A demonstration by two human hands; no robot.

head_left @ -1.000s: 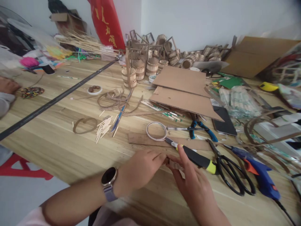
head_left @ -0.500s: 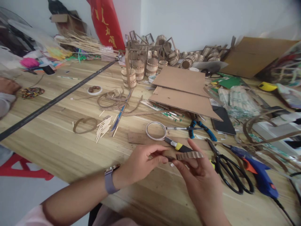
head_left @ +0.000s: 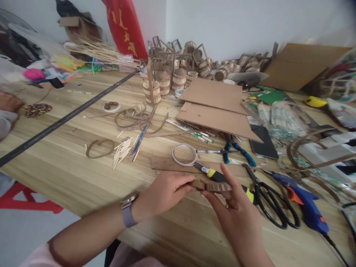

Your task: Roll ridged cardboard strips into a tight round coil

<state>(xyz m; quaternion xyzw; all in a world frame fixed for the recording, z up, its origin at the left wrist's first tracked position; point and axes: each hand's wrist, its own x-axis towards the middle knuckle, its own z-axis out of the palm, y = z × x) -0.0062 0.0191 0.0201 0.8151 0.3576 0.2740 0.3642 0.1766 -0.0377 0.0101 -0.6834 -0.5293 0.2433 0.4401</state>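
Note:
Between my two hands, over the near edge of the table, is a small piece of brown corrugated cardboard strip [head_left: 217, 186], its ridges showing on the right part. My left hand [head_left: 166, 191], with a watch at the wrist, pinches the strip's left end between thumb and fingers. My right hand [head_left: 239, 212] holds the ridged part, thumb below and index finger raised behind it; the other fingers are partly hidden. Just beyond the hands lie a utility knife [head_left: 213, 173] and a flat cardboard strip [head_left: 167, 163]. Black-handled scissors [head_left: 274, 202] lie right of my right hand.
A blue glue gun [head_left: 308, 204] with its cord lies at right. Pliers [head_left: 241, 152], a tape roll [head_left: 184, 154], cut sticks [head_left: 122, 151] and cardboard sheets [head_left: 214, 115] lie further off. Small stick buckets [head_left: 164, 82] stand at the back. Another person's hand [head_left: 10, 103] is at far left.
My left hand has shifted slightly left. The cardboard piece has turned a little and moved slightly left between my fingers, showing more of its flat brown part. The things on the table stay put.

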